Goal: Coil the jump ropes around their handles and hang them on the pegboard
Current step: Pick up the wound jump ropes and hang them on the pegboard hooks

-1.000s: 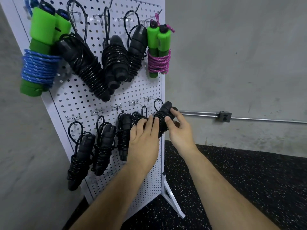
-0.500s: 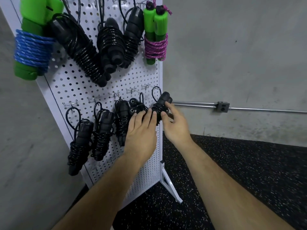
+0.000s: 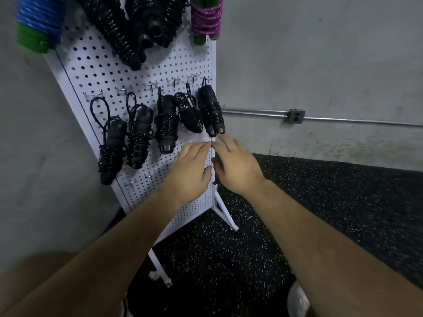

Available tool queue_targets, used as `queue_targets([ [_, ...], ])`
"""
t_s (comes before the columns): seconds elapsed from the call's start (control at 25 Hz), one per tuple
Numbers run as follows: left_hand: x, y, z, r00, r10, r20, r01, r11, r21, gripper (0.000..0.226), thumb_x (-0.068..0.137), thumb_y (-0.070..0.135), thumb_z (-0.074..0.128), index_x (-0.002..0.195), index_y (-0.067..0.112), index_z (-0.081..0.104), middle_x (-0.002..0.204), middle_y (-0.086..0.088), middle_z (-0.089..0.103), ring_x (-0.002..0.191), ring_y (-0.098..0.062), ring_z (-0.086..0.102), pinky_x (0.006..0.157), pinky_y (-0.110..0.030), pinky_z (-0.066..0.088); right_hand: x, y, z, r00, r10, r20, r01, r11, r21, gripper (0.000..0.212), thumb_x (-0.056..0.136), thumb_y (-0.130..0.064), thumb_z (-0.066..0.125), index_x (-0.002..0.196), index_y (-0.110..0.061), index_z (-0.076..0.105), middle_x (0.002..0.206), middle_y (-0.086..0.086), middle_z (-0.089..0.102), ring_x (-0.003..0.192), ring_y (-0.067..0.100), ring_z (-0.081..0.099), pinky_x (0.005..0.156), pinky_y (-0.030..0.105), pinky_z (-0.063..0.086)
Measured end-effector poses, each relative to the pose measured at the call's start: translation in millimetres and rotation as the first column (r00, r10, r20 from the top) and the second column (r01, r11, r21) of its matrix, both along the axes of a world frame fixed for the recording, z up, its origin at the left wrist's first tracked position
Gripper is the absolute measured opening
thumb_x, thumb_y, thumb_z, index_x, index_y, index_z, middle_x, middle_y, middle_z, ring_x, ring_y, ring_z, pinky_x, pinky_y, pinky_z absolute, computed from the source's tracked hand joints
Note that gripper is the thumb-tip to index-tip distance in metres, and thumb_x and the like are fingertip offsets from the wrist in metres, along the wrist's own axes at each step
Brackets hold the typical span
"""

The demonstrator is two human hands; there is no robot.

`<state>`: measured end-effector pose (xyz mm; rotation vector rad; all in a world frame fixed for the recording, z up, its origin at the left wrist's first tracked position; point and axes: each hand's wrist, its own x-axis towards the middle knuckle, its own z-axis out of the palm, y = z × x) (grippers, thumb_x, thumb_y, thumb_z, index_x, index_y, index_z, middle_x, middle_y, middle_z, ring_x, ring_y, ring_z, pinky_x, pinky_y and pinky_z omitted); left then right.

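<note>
A white pegboard (image 3: 96, 65) stands tilted against the wall. Several coiled black jump ropes hang in its lower row; the rightmost black jump rope (image 3: 210, 110) hangs free from a hook at the board's right edge. More black coils (image 3: 128, 30) hang in the upper row, with a blue rope on green handles (image 3: 36, 21) at left and a pink rope on green handles (image 3: 206, 17) at right. My left hand (image 3: 190, 170) and my right hand (image 3: 235, 165) are below the lower row, fingers relaxed, holding nothing.
A metal conduit with a junction box (image 3: 295, 116) runs along the grey wall to the right. The pegboard's white foot (image 3: 225, 213) juts onto the black speckled floor (image 3: 320, 202). A shoe tip (image 3: 297, 300) shows at the bottom.
Both hands have let go of the rightmost black jump rope and dropped below it. It now hangs straight down from its hook. The camera has tilted downward.
</note>
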<state>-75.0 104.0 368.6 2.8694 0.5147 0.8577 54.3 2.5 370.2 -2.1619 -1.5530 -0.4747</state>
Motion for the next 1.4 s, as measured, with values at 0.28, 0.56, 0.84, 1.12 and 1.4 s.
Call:
queue_targets([
  [0.28, -45.3, -28.8, -117.6, 0.965, -0.023, -0.26, -0.059, 0.952, -0.301, 0.064, 0.1, 0.027, 0.055, 0.156, 0.008, 0.032, 0.152, -0.01, 0.043, 0.139, -0.027, 0.038, 0.118, -0.041, 0.032, -51.5, -37.3, -127.0, 0.987, -0.04, -0.158, 0.001, 0.971, -0.241, 0.051, 0.095, -0.027, 0.057, 0.143, -0.012, 0.05, 0.146, 0.013, 0.047, 0.127, 0.036, 0.048, 0.094, 0.049, 0.051],
  [0.56, -96.0, -54.9, -276.3, 0.656, -0.131, -0.743, -0.271, 0.878, -0.394, 0.073, 0.102, 0.043, 0.05, 0.161, 0.023, 0.014, 0.156, -0.01, 0.031, 0.139, -0.033, 0.033, 0.111, -0.046, 0.035, -96.2, -93.3, -281.5, 0.866, -0.248, -0.434, -0.063, 0.808, -0.586, 0.053, 0.104, -0.035, 0.042, 0.154, -0.023, 0.033, 0.16, 0.007, 0.027, 0.143, 0.031, 0.029, 0.107, 0.047, 0.042],
  [0.84, -123.0, -63.6, -358.5, 0.353, -0.232, -0.906, -0.302, 0.889, -0.345, 0.084, 0.09, 0.06, 0.062, 0.158, 0.031, 0.022, 0.16, -0.011, 0.021, 0.142, -0.037, 0.028, 0.114, -0.047, 0.034, -142.3, -121.9, -364.0, 0.827, -0.302, -0.474, -0.232, 0.585, -0.777, 0.066, 0.099, -0.042, 0.052, 0.157, -0.029, 0.023, 0.161, 0.003, 0.024, 0.142, 0.03, 0.03, 0.111, 0.049, 0.04],
  [1.12, -134.2, -47.9, -380.0, 0.193, -0.243, -0.951, -0.197, 0.94, -0.28, 0.07, 0.086, 0.055, 0.069, 0.147, 0.038, 0.041, 0.166, -0.012, -0.006, 0.148, -0.038, 0.01, 0.118, -0.05, 0.025, -170.6, -93.1, -406.0, 0.758, -0.299, -0.58, -0.41, 0.472, -0.78, 0.065, 0.093, -0.037, 0.063, 0.152, -0.034, 0.034, 0.145, 0.003, 0.043, 0.127, 0.03, 0.048, 0.103, 0.047, 0.046],
  [1.4, -134.2, -52.9, -382.0, 0.12, -0.234, -0.965, -0.27, 0.928, -0.258, 0.048, 0.089, 0.061, 0.058, 0.127, 0.032, 0.058, 0.14, -0.008, 0.028, 0.131, -0.034, 0.026, 0.108, -0.052, 0.034, -177.4, -84.5, -427.6, 0.557, -0.503, -0.661, -0.415, 0.521, -0.746, 0.049, 0.099, -0.045, 0.053, 0.146, -0.033, 0.043, 0.135, 0.009, 0.052, 0.118, 0.03, 0.054, 0.104, 0.043, 0.046],
])
